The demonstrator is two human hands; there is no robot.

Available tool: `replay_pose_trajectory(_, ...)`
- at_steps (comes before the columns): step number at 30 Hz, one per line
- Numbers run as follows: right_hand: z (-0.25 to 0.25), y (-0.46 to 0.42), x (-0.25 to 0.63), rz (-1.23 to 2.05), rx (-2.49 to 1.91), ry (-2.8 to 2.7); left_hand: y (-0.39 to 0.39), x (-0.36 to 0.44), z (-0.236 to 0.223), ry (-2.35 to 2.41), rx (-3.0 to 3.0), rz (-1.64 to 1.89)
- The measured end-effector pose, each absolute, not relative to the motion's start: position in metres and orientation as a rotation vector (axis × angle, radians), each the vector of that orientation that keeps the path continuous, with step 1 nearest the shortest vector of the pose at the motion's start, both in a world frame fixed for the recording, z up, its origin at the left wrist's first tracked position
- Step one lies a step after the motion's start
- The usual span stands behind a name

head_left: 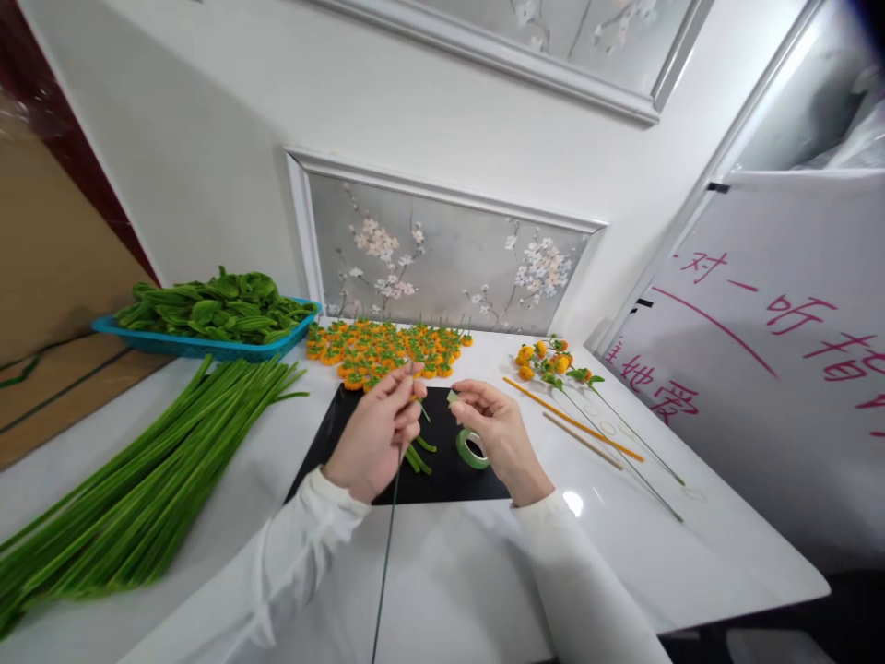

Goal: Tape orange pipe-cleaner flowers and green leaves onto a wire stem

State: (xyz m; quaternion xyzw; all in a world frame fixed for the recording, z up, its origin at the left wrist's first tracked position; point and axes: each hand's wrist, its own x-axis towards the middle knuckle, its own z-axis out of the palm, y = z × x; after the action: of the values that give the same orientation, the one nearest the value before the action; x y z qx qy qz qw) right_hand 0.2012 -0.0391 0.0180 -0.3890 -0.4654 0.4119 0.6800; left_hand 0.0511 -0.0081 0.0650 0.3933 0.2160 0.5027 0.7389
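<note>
My left hand (373,433) is closed in a pinch around a thin dark green wire stem (389,563), which hangs down toward the table's front edge. Whatever sits at the wire's top is mostly covered by the fingers. Just to the right, my right hand (504,443) pinches a small strip of pale green floral tape (452,397) between thumb and fingers. A roll of green tape (467,457) lies by this hand on a black mat (322,461). Short green fuzzy pieces (418,459) rest on the mat between the hands.
Many orange flower heads (356,346) with green tops stand behind the mat. At left are a blue tray (207,350) of green leaves and a bundle of green pipe cleaners (152,489). Stemmed orange flowers (543,358), an orange pipe cleaner (573,420) and a tan stick (582,440) lie right.
</note>
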Motion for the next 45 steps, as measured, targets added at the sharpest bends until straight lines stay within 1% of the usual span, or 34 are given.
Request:
replay_pose_trajectory(4,0.014,-0.036,0.206,1.021,-0.848,-0.975,0.000,0.047,0.083,0.454,0.892,1.145)
replay_pose_trajectory(13,0.032,-0.033,0.199,1.000,-0.840,-1.105,-0.033,0.073,0.044,0.537,1.004,1.124)
replay_pose_trajectory(19,0.044,-0.020,0.202,0.958,-0.974,-1.254,-0.024,0.070,0.041,0.588,0.991,1.116)
replay_pose_trajectory(27,0.043,-0.010,0.198,0.904,-1.076,-1.327,-0.016,0.070,0.036,0.703,1.035,1.117)
replay_pose_trajectory(34,0.047,-0.008,0.199,0.817,-1.119,-1.366,-0.017,0.074,0.039,0.778,1.177,1.102)
replay_pose_trajectory(45,0.060,-0.015,0.195,0.892,-0.998,-1.328,-0.016,0.071,0.052,0.674,0.991,1.044)
